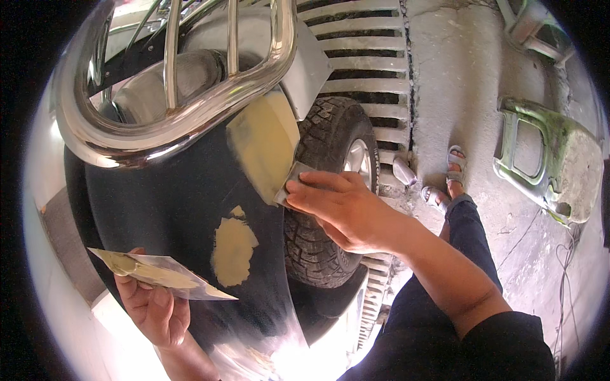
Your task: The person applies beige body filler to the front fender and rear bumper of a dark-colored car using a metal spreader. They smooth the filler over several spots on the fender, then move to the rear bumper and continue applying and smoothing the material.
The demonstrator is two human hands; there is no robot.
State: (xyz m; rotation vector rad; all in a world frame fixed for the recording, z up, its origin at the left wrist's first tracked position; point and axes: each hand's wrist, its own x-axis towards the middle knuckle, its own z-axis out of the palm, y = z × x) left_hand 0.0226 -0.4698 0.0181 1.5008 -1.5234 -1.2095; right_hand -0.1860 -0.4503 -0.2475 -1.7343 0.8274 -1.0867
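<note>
Over one fender (159,203), two hands (359,213) (155,311) hold two tools (290,185) (168,274).

My grey sheet (190,290) is smeared mustard yellow, like the patches (234,251) on the black fender (171,203); my small pad (289,184) is grey, the blocky-treaded tyre (310,251) blackish, my trousers (416,308) dark blue.

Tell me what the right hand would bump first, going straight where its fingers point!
Probably the big yellow patch on the dark panel; the grey spreader in the right hand is at its edge, though depth is unclear.
</note>
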